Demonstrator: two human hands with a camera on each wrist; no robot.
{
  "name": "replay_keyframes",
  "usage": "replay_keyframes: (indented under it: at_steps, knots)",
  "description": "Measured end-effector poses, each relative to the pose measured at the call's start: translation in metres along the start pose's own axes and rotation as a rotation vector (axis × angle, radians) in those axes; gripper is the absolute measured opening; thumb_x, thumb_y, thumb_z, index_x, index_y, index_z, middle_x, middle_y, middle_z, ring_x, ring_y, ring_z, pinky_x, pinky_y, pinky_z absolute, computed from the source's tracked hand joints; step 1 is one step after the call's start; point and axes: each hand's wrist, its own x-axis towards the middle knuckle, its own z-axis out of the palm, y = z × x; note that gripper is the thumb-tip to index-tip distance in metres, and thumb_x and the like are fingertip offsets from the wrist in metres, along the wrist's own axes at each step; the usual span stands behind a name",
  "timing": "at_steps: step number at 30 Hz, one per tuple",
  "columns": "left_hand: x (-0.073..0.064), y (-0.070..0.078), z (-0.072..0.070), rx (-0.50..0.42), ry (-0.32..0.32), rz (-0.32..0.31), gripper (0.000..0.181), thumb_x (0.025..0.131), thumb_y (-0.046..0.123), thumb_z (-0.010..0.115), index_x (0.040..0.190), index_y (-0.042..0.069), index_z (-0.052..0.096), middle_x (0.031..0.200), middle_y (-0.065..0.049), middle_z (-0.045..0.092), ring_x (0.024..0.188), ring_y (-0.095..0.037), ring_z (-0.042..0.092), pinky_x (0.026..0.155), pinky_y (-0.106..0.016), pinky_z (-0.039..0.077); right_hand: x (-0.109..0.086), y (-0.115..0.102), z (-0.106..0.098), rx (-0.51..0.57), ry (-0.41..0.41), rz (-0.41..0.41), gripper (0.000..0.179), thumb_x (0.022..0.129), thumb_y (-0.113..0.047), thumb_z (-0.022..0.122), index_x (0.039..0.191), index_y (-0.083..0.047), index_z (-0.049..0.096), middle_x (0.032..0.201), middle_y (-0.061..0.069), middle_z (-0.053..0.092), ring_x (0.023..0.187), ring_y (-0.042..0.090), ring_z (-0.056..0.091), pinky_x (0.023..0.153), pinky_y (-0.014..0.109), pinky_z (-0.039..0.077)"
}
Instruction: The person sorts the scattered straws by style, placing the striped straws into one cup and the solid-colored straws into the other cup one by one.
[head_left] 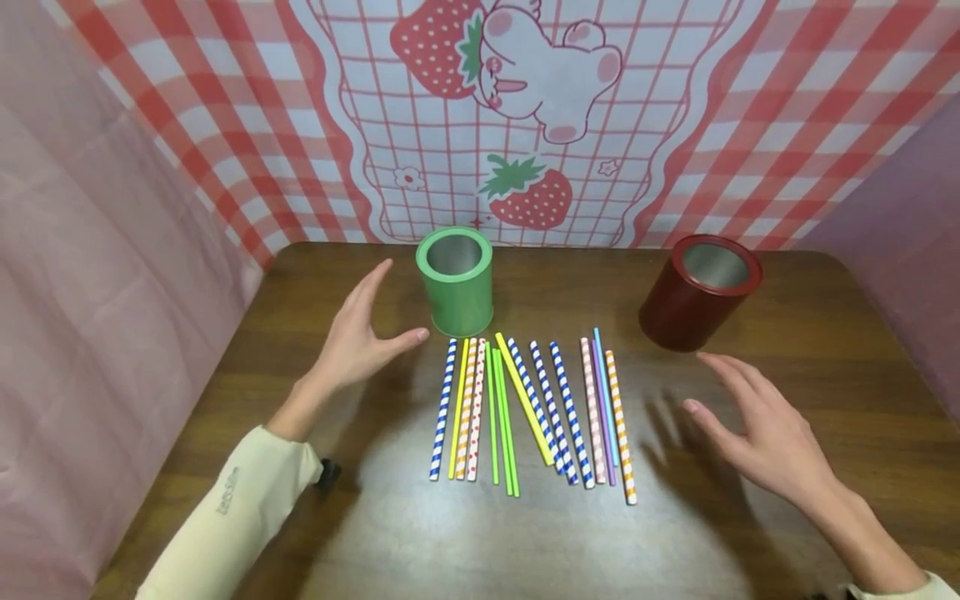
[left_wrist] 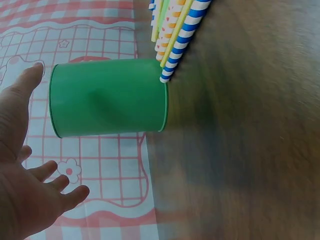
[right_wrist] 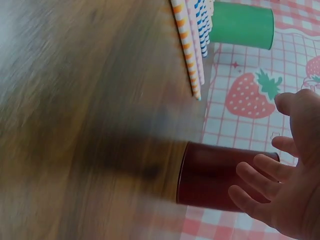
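An open-topped green can [head_left: 461,304] stands upright at the back of the table. Just left of it, my left hand [head_left: 358,342] hovers with thumb and fingers spread, holding nothing. A dark red can [head_left: 678,308] stands at the back right, its inside bare metal. My right hand [head_left: 772,433] is in front of the red can, fingers extended and apart from it. Between the hands lies a row of several paper and plastic straws, among them a blue-striped straw [head_left: 443,408], a plain yellow straw [head_left: 525,400] and an orange-striped straw [head_left: 622,429].
The brown wooden table [head_left: 390,542] meets a red-and-white checked cloth [head_left: 285,142] with strawberry prints behind. A pink curtain [head_left: 97,275] hangs on the left, and a purplish one [head_left: 900,217] on the right.
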Motion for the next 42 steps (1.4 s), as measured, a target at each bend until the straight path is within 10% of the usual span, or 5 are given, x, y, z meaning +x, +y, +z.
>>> replay_keyframes:
  at_steps: [15, 42]
  knots:
    - [0.036, 0.001, 0.024, -0.162, 0.051, -0.084, 0.112, 0.068, 0.048, 0.083, 0.154, 0.029, 0.013, 0.156, -0.007, 0.026, 0.142, -0.026, 0.026, 0.110, -0.058, 0.027, 0.011, -0.012, 0.017, -0.005, -0.004, 0.032, 0.057, 0.085, -0.031, 0.072, 0.134, -0.012, 0.052, 0.127, 0.012, 0.055, 0.094, 0.027, 0.059, 0.060, 0.051, 0.047]
    - [0.078, 0.027, 0.046, -0.187, 0.035, -0.127, 0.120, 0.059, 0.050, 0.087, 0.153, 0.018, 0.020, 0.151, -0.008, 0.034, 0.130, -0.026, 0.041, 0.101, -0.049, 0.041, 0.048, -0.031, 0.062, 0.040, -0.250, 0.193, 0.056, 0.077, -0.022, 0.075, 0.120, 0.010, 0.056, 0.099, 0.018, 0.062, 0.073, 0.019, 0.057, 0.063, 0.038, 0.046]
